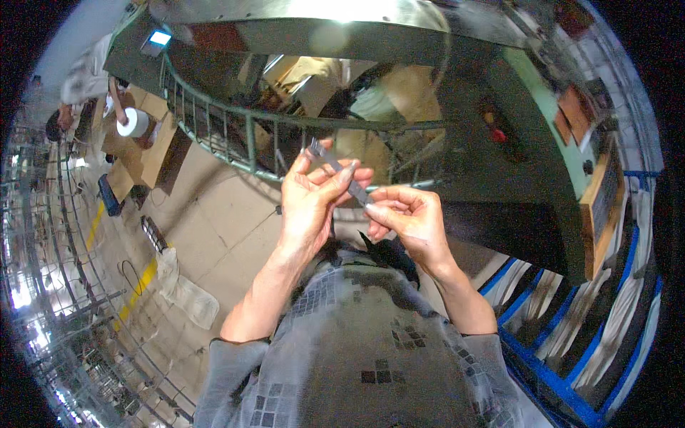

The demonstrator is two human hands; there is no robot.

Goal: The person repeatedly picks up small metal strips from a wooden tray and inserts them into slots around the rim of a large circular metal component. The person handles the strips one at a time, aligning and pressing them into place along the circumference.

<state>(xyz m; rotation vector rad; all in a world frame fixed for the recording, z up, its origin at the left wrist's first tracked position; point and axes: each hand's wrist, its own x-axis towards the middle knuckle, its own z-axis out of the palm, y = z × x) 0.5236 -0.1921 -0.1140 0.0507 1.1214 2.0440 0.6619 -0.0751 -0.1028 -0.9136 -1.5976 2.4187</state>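
- Strip (pixel 359 192): held up between both hands, slanting from far left to near right
- Left hand (pixel 305 203): thumb and fingers pinching its middle, presumably to steady it
- Right hand (pixel 419 220): thumb and forefinger pinching its near end, likely to control its angle
- Rail (pixel 250 143): beyond the hands, seemingly leaving them room

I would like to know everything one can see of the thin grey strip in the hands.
The thin grey strip looks flat and narrow, perhaps metal or plastic. It slants from upper left to lower right, held in the air. The left hand grips it, thumb across its middle; the right hand pinches its lower end. Finer detail is blurred.
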